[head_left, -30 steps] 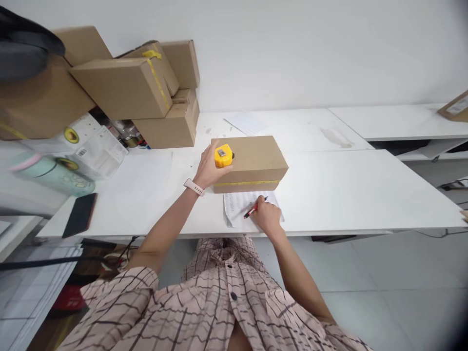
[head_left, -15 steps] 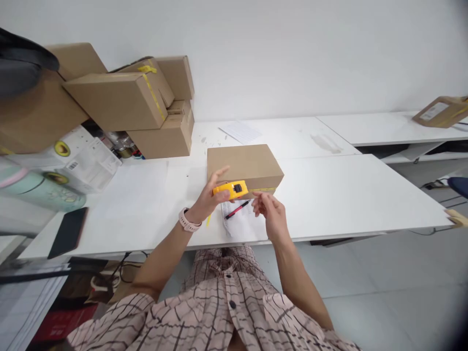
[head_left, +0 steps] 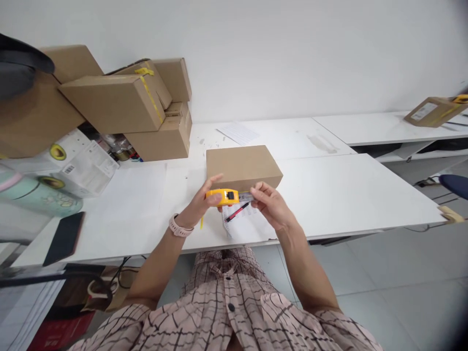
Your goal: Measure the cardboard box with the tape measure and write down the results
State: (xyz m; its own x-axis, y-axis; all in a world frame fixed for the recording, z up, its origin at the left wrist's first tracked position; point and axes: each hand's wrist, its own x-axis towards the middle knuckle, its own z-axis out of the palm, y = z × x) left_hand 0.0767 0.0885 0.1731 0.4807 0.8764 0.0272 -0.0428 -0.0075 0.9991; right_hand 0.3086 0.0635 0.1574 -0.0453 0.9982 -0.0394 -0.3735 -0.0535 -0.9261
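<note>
My left hand [head_left: 200, 205] is closed around a yellow tape measure [head_left: 223, 197], its index finger raised. A short length of blade [head_left: 245, 196] sticks out of the case to the right. The thumb and fingers of my right hand [head_left: 268, 202] pinch the free end of that blade. Just behind both hands lies a closed cardboard box [head_left: 241, 161]. Below the tape measure, a red and black pen [head_left: 237, 212] rests on a printed sheet of paper [head_left: 252, 226] at the table's near edge.
Cardboard boxes [head_left: 113, 105] are stacked at the back left. A mint-green bottle [head_left: 40, 192] and a dark phone [head_left: 65, 238] lie on the left of the white table [head_left: 329, 195]. Another paper sheet [head_left: 237, 131] is behind the box, and a small carton [head_left: 427, 112] stands far right.
My right hand has taken hold of the blade's end, and a short piece of blade now shows out of the case. My left hand has shifted slightly left and down with the tape measure.
</note>
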